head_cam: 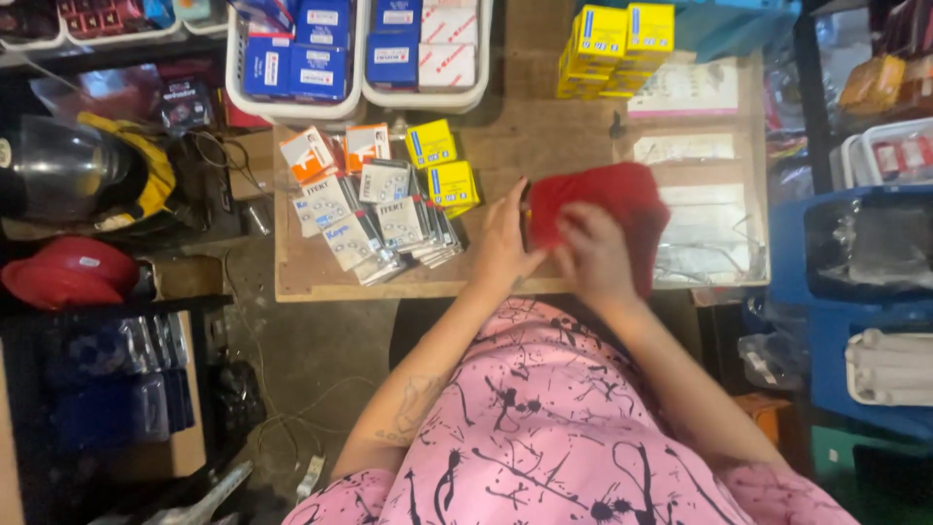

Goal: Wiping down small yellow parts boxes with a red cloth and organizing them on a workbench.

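Observation:
A red cloth pouch (612,199) lies on the wooden table (525,146) in front of me. My right hand (593,258) rests on its near side and grips the fabric. The fingers of my left hand (502,243) pinch the pouch's left edge. To the left of my hands lies a pile of small flat packets (374,219), with orange boxes (335,148) and yellow boxes (442,165) behind it.
White baskets (360,102) with blue and white boxes stand at the table's far edge. Stacked yellow boxes (614,44) sit at the back right, clear packets (705,224) at the right. A helmet (83,175) and red caps (68,272) are on the left; blue crates (846,292) on the right.

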